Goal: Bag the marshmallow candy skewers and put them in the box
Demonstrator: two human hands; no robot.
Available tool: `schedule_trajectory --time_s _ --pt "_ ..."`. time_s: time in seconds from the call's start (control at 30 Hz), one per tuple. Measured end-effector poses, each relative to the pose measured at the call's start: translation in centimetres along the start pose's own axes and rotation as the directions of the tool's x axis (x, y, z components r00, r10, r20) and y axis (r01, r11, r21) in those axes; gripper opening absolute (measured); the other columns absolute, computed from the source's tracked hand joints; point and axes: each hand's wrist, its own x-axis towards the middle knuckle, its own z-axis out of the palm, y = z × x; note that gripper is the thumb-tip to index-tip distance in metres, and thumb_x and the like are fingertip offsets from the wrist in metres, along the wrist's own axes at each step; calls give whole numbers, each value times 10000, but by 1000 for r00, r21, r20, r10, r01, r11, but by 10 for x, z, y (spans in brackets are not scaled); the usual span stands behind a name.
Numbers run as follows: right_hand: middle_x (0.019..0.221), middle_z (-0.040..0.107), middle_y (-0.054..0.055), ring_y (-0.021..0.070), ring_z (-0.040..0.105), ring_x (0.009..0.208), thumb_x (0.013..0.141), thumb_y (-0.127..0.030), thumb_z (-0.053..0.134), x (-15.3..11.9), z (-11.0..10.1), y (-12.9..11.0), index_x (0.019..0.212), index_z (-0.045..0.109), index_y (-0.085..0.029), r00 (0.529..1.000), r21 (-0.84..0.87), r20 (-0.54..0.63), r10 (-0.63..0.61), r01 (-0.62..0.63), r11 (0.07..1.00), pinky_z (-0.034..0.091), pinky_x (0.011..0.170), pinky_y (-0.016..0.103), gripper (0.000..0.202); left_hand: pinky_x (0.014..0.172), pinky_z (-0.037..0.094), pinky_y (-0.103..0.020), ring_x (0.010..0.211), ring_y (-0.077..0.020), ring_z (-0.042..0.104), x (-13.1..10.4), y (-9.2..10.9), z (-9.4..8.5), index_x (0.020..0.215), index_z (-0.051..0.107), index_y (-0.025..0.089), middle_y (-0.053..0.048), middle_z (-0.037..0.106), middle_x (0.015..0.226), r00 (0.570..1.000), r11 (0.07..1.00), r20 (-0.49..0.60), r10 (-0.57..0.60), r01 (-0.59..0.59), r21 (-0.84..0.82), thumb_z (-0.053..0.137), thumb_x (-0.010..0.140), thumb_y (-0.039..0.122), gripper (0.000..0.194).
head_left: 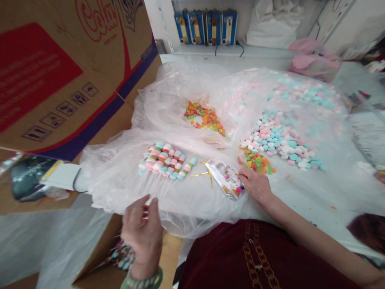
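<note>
My left hand (142, 230), a bead bracelet at its wrist, hovers just below the white stick ends of the candy skewers (165, 160). Its thumb and index finger are a little apart, and I see nothing held between them. The skewers lie side by side on clear plastic, threaded with pink, white and blue pieces and small rings. On the right, my right hand (255, 185) pinches the edge of a small stack of printed bags (227, 179). Gold twist ties (207, 173) lie at the bags' left end.
Loose pastel candies (279, 138) and ring candies (204, 118) lie in crumpled clear plastic (168, 92). A big cardboard box (99, 68) stands at left. Below it, an open carton (96, 249) holds more skewers. Blue boxes (206, 28) line the back shelf.
</note>
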Motion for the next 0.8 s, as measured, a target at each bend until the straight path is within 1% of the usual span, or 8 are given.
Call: schedule_trajectory --time_s 0.1,0.17,0.23,0.27,0.4,0.53,0.67,0.8 --pt "894 656 53 213 584 887 869 -261 494 -10 -13 3 793 662 -209 979 171 -160 -125 152 973 418 771 312 193 689 429 -280 722 -180 552 -16 45 34 746 684 170 -50 623 755 928 960 372 -10 113 -256 600 805 334 193" --pt "864 645 48 209 575 879 841 -285 532 -16 -19 -4 762 655 -202 973 381 -194 -126 193 904 425 794 317 168 595 406 -257 620 -154 519 -24 65 54 727 700 161 -40 613 680 703 865 710 -42 380 -326 625 776 382 239" --pt "721 613 16 177 561 712 801 -312 574 -18 -19 -21 732 632 -195 997 633 -45 -59 74 771 436 673 288 148 571 400 -244 621 -147 525 -31 79 72 805 716 145 -47 632 714 462 703 887 10 628 -335 689 717 428 297" --pt "658 588 -3 157 535 627 776 -322 593 -18 -15 -32 716 614 -191 997 732 69 -31 -30 681 422 598 268 145 586 412 -243 655 -153 543 -33 83 78 851 716 139 -56 645 758 413 601 910 30 721 -346 716 694 441 341" --pt "567 538 -38 116 483 508 706 -314 610 -9 10 -82 661 560 -185 952 817 306 -20 -251 520 367 489 222 145 638 443 -240 687 -134 553 -35 79 86 890 704 131 -53 656 822 509 213 850 -136 853 -477 777 655 414 375" --pt "580 557 -24 107 487 487 827 -325 491 7 43 -121 692 581 -180 894 738 388 -225 -154 658 363 486 221 218 637 476 -242 641 -125 560 -21 38 59 731 692 130 -34 655 733 619 157 668 -413 771 -618 825 583 407 341" --pt "677 630 1 139 535 531 877 -240 446 25 77 -155 985 616 -213 805 478 448 -390 153 865 360 525 248 203 617 499 -216 610 -120 574 -5 -8 23 594 645 125 -23 630 624 640 167 492 -590 693 -701 852 522 347 312" --pt "813 674 95 229 614 744 928 -273 422 34 92 -178 981 633 -192 772 154 425 -472 452 879 371 606 292 233 590 488 -161 604 -88 560 -3 -20 7 609 635 104 -25 636 649 613 67 505 -608 673 -737 816 581 278 253"
